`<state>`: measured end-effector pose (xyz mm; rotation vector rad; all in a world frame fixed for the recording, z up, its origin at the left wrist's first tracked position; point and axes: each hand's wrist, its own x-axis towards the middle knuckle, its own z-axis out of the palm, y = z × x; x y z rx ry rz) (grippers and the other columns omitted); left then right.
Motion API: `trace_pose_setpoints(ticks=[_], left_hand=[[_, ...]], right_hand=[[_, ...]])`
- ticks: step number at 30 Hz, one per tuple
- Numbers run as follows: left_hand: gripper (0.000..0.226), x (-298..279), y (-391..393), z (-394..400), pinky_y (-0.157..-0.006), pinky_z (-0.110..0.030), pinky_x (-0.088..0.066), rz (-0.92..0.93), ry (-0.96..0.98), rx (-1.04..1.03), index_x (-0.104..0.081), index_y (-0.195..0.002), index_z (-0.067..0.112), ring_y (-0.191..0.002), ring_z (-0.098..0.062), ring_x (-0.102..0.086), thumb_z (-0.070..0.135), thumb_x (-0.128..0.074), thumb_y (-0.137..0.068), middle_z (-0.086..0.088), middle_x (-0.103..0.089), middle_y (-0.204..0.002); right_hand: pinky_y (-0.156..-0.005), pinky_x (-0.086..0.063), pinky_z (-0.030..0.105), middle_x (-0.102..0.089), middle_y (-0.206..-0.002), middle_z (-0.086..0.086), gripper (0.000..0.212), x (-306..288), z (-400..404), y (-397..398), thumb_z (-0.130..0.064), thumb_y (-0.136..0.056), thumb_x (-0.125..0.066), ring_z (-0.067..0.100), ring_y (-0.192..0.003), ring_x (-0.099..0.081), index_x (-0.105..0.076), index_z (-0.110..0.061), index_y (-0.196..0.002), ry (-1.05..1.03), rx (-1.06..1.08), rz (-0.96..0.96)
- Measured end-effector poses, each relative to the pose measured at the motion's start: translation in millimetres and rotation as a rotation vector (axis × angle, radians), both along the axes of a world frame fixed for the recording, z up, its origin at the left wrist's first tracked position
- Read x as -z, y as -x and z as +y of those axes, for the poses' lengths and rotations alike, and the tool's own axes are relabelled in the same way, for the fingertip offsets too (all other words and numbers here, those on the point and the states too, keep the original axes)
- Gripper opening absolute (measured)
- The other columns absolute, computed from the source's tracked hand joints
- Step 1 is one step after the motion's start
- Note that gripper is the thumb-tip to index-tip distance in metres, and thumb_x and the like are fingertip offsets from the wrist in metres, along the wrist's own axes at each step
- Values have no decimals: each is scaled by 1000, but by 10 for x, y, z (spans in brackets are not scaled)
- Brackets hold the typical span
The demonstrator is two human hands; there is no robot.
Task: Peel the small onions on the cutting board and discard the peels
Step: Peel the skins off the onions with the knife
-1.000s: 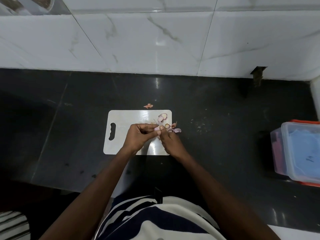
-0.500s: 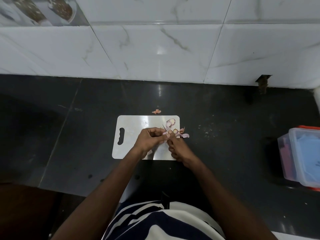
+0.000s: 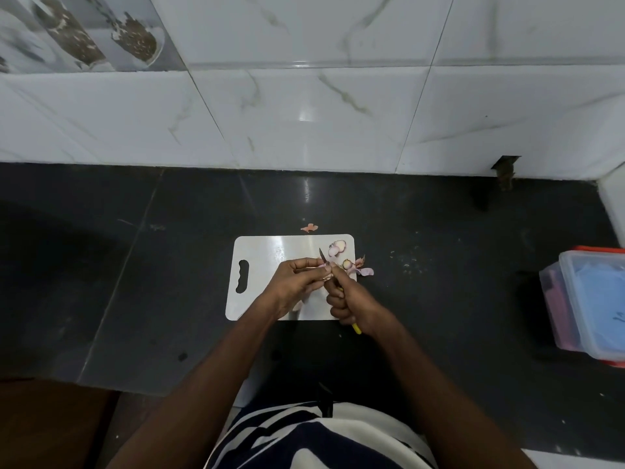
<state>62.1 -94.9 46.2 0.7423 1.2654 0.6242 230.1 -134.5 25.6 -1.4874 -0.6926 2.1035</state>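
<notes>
Left hand (image 3: pixel 297 282) fingers curled, tips pinching a small onion (image 3: pixel 326 269) over the right half of the cutting board (image 3: pixel 267 286); onion mostly hidden by the fingertips, how far peeled could not be told. Right hand (image 3: pixel 351 301) clamped around a knife (image 3: pixel 322 257), yellow handle end showing below the fist near the board's near right corner, dark blade tip rising past the pinched onion. Both hands met at the onion, fingertips touching or nearly so. Peeled onion pieces (image 3: pixel 337 248) lay at the board's far right corner; another small round piece (image 3: pixel 347 264) sat by the right edge. Pink peels (image 3: pixel 363 270) lay over the right edge, partly on the counter. One loose peel (image 3: pixel 309 227) lay on the black counter (image 3: pixel 135 282) just beyond the board's far edge. Clear plastic tub (image 3: pixel 588 306) stood at the counter's right edge, well apart. White marbled tiles (image 3: pixel 304 113) behind the counter
</notes>
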Motion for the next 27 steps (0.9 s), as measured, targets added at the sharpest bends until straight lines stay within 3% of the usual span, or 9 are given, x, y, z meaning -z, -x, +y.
trace_pose_setpoints(ticks=[4,6,9,12,18,23,27], left_hand=[[23,39,137,35,-96,-30,-66,263,-162,118,-85,-116,17,-104,-16,-82,18,-88,-92,0,-86,-106],[20,60,265,52,-90,-22,-63,463,-294,155,-87,-109,26,-93,-4,-80,29,-90,-90,10,-85,-98],[18,63,503,91,-79,-10,-55,661,-425,170,-87,-103,30,-87,2,-77,39,-90,-89,16,-83,-94],[14,44,735,123,-75,-5,-54,727,-437,185,-85,-100,26,-83,0,-76,34,-90,-90,15,-82,-93],[17,202,969,188,-82,-21,-60,910,-399,231,-83,-107,15,-82,-10,-77,23,-84,-92,4,-81,-96],[24,333,972,249,-89,-31,-62,1006,-505,289,-82,-114,14,-91,-17,-77,24,-81,-92,0,-82,-103],[22,417,939,306,-83,-32,-60,1012,-559,313,-80,-108,22,-90,-14,-71,34,-84,-90,5,-76,-100]], right_hand=[[-47,-2,22,-15,-58,-4,66,69,8,6,-78,-99,-42,10,-47,-9,-27,-26,-62,90,64,51],[-47,-2,19,-16,-56,-6,66,111,31,-15,-78,-99,-42,8,-45,-9,-27,-26,-62,139,91,86],[-47,-3,18,-16,-56,-8,61,173,86,-59,-69,-104,-38,8,-46,-7,-30,-25,-63,230,126,184],[-43,-7,14,-18,-52,-10,54,247,119,-73,-60,-104,-36,7,-44,-9,-31,-25,-63,305,169,326],[-44,-10,16,-20,-53,-9,53,331,117,-66,-65,-100,-41,7,-43,-14,-32,-25,-67,371,247,518],[-39,-14,14,-22,-52,-9,52,321,83,-37,-60,-103,-39,7,-43,-14,-32,-24,-66,361,281,497],[-38,-13,14,-23,-49,-8,55,306,85,-23,-60,-106,-35,7,-42,-11,-32,-24,-64,359,311,461]])
